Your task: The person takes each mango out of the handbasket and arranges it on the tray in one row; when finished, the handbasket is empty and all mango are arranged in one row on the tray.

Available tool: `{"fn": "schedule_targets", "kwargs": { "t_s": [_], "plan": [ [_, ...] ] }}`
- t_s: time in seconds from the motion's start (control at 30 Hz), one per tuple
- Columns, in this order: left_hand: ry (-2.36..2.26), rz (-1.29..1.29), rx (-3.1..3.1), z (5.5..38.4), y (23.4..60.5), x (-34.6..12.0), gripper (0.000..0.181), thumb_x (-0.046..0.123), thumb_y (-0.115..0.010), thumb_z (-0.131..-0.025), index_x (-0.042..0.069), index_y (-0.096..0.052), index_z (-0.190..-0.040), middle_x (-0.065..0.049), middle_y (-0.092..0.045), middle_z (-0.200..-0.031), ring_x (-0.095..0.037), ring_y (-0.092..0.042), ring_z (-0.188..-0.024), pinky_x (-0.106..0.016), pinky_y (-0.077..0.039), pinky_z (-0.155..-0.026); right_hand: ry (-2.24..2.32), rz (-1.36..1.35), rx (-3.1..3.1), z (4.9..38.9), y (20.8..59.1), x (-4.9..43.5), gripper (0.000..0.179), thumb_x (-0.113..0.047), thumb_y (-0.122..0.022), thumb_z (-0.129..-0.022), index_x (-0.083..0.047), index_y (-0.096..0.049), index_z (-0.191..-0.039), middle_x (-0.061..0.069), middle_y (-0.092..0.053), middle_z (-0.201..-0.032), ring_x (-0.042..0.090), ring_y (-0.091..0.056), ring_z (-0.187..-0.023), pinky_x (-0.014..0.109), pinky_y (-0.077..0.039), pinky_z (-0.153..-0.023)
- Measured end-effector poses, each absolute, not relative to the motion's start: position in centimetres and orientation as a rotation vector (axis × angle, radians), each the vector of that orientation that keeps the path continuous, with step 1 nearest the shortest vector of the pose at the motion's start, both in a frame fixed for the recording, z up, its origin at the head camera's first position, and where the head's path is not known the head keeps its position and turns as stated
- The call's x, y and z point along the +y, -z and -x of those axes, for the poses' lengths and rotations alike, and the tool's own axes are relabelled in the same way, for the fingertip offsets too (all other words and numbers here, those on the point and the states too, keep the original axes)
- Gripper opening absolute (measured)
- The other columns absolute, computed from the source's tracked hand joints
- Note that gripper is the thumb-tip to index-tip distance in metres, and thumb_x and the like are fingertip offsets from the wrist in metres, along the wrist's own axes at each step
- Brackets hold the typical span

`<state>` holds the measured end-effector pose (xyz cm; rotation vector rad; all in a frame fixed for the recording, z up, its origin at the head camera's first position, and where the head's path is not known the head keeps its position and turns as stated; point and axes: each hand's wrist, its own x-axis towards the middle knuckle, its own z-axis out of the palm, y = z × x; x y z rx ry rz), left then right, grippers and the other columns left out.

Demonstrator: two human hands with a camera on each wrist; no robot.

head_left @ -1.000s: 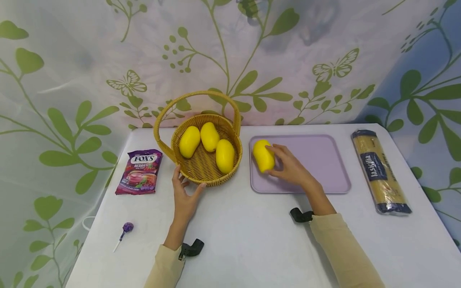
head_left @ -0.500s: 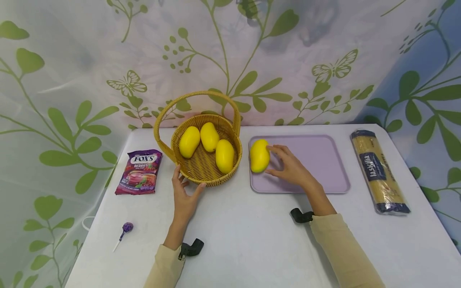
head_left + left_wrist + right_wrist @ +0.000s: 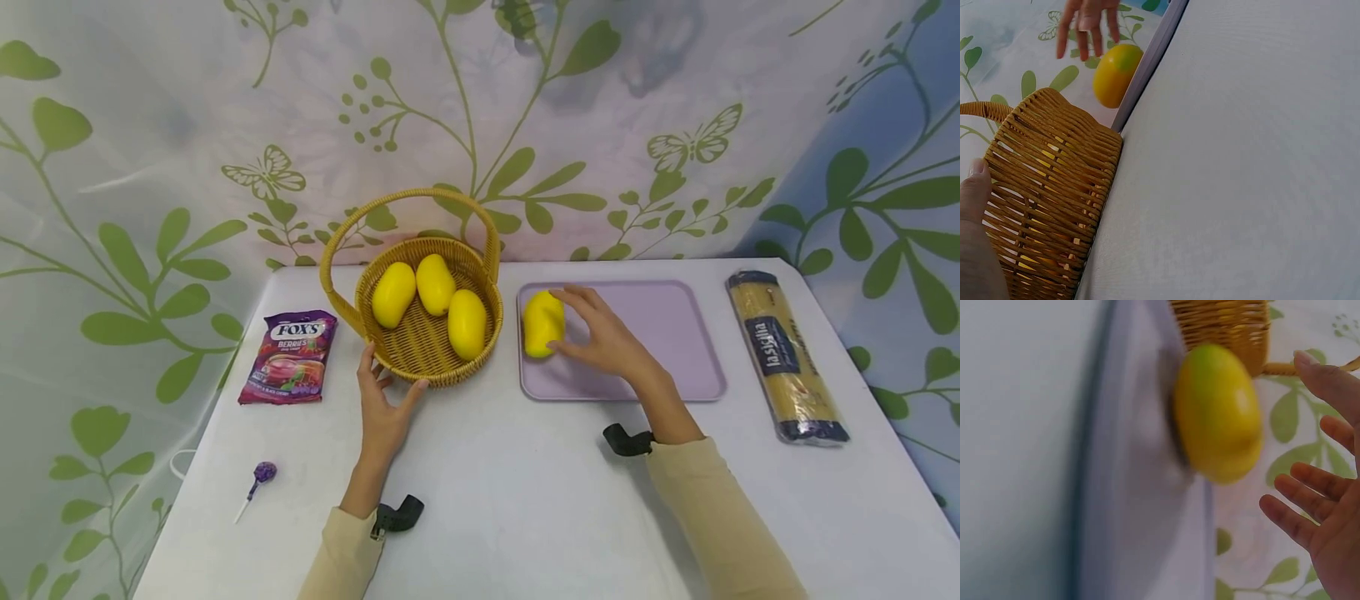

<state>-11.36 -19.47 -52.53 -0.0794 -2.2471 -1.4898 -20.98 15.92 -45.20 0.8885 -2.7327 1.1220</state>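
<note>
Three yellow mangoes [image 3: 393, 296] lie inside a round wicker basket [image 3: 423, 354] with a tall arched handle. My left hand [image 3: 382, 417] holds the basket's near left side, thumb and fingers spread along its wall; in the left wrist view the thumb [image 3: 974, 194] presses the weave. Another mango [image 3: 542, 325], yellow with a green patch, sits at the left end of a lilac tray [image 3: 645, 342]. Beside it, my right hand [image 3: 607, 337] has its fingers spread, overlapping the mango's right edge in the head view. In the right wrist view, a gap shows between mango [image 3: 1217, 415] and fingers.
A purple candy bag [image 3: 291, 358] lies left of the basket, with a wrapped lollipop [image 3: 258, 483] nearer the front. A long pack of spaghetti [image 3: 783, 358] lies right of the tray. A leaf-patterned curtain [image 3: 465, 108] hangs behind the white table [image 3: 525, 500].
The mango beside my right hand has shifted slightly left and turned on the tray. My right hand has eased its pinch and risen a little over it. The left hand has stayed on the basket.
</note>
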Motion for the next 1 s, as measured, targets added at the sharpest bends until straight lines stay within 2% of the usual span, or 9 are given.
{"fn": "schedule_targets", "kwargs": {
  "t_s": [0.13,0.27,0.4,0.63,0.8,1.0],
  "plan": [
    [1.505,0.108,-2.233,10.9,50.8,-19.0,0.093,0.001,-0.075,-0.082,-0.002,-0.014,-0.153,-0.030,-0.020,-0.154,-0.053,-0.037,-0.130,-0.063,-0.037,-0.098,-1.134,-0.922,-2.728,21.2,43.3,14.4,0.079,-0.028,-0.081,-0.081,-0.019,-0.040,-0.149,0.016,-0.036,-0.151,0.038,-0.039,-0.136,0.061,-0.036,-0.108],
    [1.498,0.112,-2.246,10.2,49.0,-18.6,0.089,-0.001,-0.073,-0.083,-0.009,-0.015,-0.150,-0.035,-0.021,-0.151,-0.055,-0.038,-0.128,-0.065,-0.037,-0.096,-1.177,-0.970,-2.701,21.5,41.9,12.0,0.078,-0.031,-0.080,-0.083,-0.020,-0.040,-0.149,0.013,-0.034,-0.153,0.034,-0.038,-0.138,0.058,-0.036,-0.109],
    [1.501,0.100,-2.247,10.1,48.8,-18.5,0.089,-0.001,-0.073,-0.083,-0.006,-0.015,-0.151,-0.035,-0.022,-0.151,-0.054,-0.038,-0.128,-0.064,-0.036,-0.097,-1.201,-1.047,-2.666,21.9,41.2,9.3,0.077,-0.030,-0.079,-0.084,-0.017,-0.040,-0.149,0.013,-0.034,-0.152,0.031,-0.040,-0.137,0.055,-0.038,-0.109],
    [1.501,0.090,-2.245,10.6,50.4,-18.8,0.090,0.002,-0.074,-0.083,-0.006,-0.015,-0.151,-0.033,-0.021,-0.152,-0.056,-0.037,-0.129,-0.064,-0.037,-0.098,-1.207,-1.132,-2.703,22.3,41.6,5.4,0.077,-0.040,-0.076,-0.085,-0.021,-0.040,-0.150,0.011,-0.035,-0.152,0.028,-0.038,-0.140,0.051,-0.038,-0.111],
    [1.487,0.066,-2.247,11.3,52.6,-19.5,0.095,0.005,-0.077,-0.082,0.003,-0.015,-0.154,-0.025,-0.023,-0.155,-0.048,-0.039,-0.131,-0.058,-0.038,-0.099,-1.198,-1.164,-2.770,22.6,42.7,3.5,0.078,-0.041,-0.076,-0.084,-0.021,-0.038,-0.150,0.011,-0.035,-0.151,0.030,-0.040,-0.138,0.050,-0.039,-0.110],
    [1.466,0.054,-2.276,11.4,52.9,-19.7,0.095,0.016,-0.078,-0.084,0.008,-0.015,-0.155,-0.016,-0.021,-0.159,-0.038,-0.041,-0.134,-0.049,-0.041,-0.100,-1.112,-1.179,-2.809,23.0,43.3,2.1,0.079,-0.043,-0.076,-0.084,-0.022,-0.039,-0.150,0.016,-0.035,-0.151,0.033,-0.043,-0.135,0.050,-0.042,-0.108]
  ]
}}
